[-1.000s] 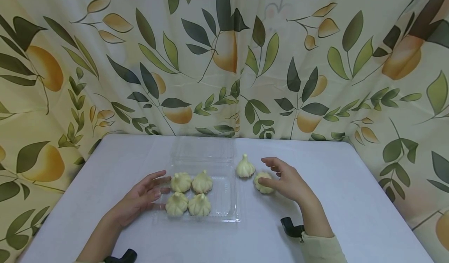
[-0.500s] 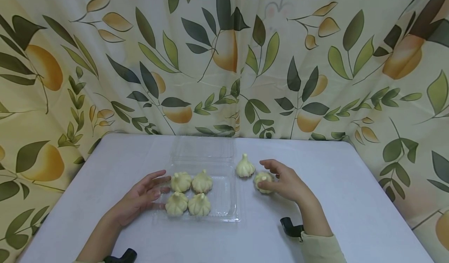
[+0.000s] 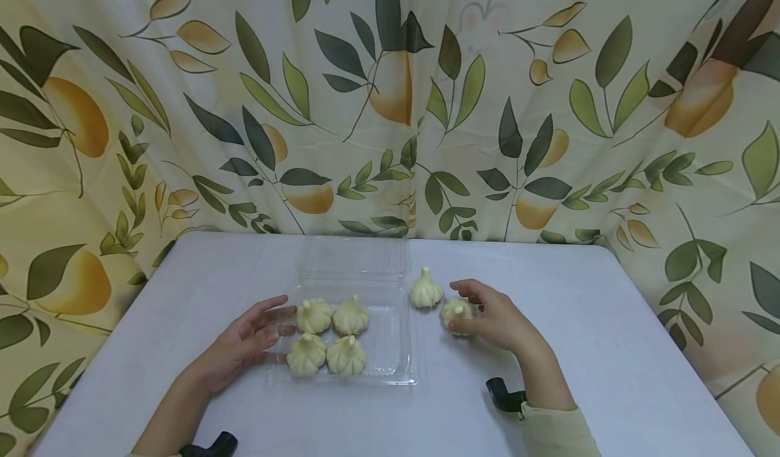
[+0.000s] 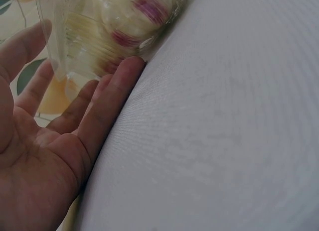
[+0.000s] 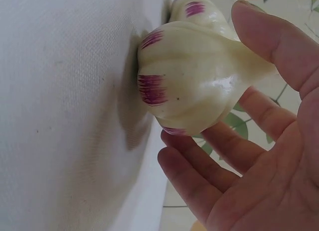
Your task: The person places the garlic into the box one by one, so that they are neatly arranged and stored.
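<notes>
A clear plastic clamshell box [image 3: 390,349] lies on the table with its lid [image 3: 353,257] laid back. Several garlic bulbs [image 3: 347,357] sit in its left part. My left hand [image 3: 246,342] is at the box's left side, fingers extended; in the left wrist view, a fingertip [image 4: 130,66] meets the plastic. To the right of the box, one garlic bulb [image 3: 426,289] stands upright. My right hand [image 3: 496,318] is around another garlic bulb [image 3: 453,307] nearer to me. That bulb [image 5: 187,76] rests on the cloth, with the thumb and relaxed fingers spread about it.
A white cloth covers the table [image 3: 426,423]. Behind it hangs a curtain [image 3: 451,166] printed with leaves and fruit. Black camera mounts [image 3: 506,396] are on both wrists.
My right hand has shifted very slightly left and down around the nearer garlic bulb. The left hand, the box and the bulbs stay where they were.
</notes>
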The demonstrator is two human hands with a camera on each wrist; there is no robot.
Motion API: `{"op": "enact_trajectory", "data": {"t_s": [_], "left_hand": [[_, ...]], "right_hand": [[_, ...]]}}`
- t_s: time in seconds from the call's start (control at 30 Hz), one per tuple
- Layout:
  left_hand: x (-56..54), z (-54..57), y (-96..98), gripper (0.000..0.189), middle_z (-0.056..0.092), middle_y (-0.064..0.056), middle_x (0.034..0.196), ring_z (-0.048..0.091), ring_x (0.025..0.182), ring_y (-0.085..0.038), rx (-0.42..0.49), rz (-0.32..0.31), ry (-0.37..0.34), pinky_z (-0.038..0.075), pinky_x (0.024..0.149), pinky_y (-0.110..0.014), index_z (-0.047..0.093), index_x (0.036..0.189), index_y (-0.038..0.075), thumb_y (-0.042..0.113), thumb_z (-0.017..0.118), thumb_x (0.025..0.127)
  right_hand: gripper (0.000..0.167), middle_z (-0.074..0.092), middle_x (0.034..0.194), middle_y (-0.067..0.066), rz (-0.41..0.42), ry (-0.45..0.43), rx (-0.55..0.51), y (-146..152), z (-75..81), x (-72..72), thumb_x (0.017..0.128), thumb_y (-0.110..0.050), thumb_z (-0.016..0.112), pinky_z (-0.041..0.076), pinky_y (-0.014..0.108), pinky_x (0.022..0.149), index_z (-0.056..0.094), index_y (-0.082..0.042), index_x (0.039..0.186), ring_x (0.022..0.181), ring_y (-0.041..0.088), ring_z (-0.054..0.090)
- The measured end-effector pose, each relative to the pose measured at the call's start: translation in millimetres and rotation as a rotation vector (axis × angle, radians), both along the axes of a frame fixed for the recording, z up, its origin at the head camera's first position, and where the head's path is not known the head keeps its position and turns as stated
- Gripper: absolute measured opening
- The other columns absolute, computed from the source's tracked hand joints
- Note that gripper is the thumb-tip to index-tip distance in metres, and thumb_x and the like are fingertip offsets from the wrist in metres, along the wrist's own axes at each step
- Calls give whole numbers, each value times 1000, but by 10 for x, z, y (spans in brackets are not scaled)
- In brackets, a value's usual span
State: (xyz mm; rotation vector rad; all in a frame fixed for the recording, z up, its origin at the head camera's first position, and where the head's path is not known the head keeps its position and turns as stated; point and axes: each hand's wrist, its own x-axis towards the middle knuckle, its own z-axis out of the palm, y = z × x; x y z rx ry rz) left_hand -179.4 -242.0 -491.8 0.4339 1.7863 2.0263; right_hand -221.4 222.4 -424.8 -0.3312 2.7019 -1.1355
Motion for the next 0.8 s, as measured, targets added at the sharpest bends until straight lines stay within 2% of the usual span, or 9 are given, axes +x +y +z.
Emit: {"op": "enact_trajectory", "data": {"t_s": [0.43,0.8], "left_hand": [[-8,-14,-13,60,22,-25,160,48,133,-26,7,-11,20,53,94,-54,18,158,8,3,44,104],[-7,-12,-11,60,22,-26,160,48,133,-27,2,-9,25,54,93,-54,19,158,9,4,45,104]], "right_hand": [[71,62,131,12,1,-12,2,-8,-34,-10,77,-26,86,45,53,99,55,-11,139,121,34,54],[66,65,120,8,-2,-33,7,0,-58,-18,76,-22,87,47,37,86,58,-13,135,104,24,57]]}}
